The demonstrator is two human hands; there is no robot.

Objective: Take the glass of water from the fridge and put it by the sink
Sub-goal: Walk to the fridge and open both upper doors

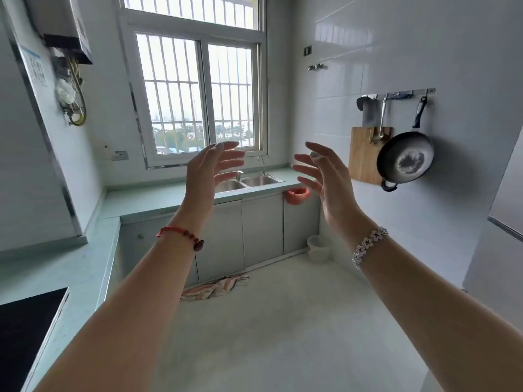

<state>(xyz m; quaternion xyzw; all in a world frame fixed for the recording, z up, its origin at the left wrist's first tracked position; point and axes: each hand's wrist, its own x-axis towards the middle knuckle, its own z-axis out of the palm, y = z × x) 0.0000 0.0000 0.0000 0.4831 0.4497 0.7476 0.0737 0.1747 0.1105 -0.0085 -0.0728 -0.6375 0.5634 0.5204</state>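
Two hands are seen, a left hand (208, 171) and a right hand (325, 179), each empty with fingers spread. Two bracelets are counted: one red cord bracelet (181, 236) and one silver flower bracelet (368, 246). One double sink (249, 183) with two basins is set in the far counter, and two taps (263, 164) are counted behind it. One frying pan (404, 161), one wooden cutting board (363, 157) and one ladle (380, 120) are hung on one wall rail (402, 93) at the right. One striped cloth (215, 287) and one white bucket (319, 248) are seen on the floor, and one cooktop (25, 329) at the near left
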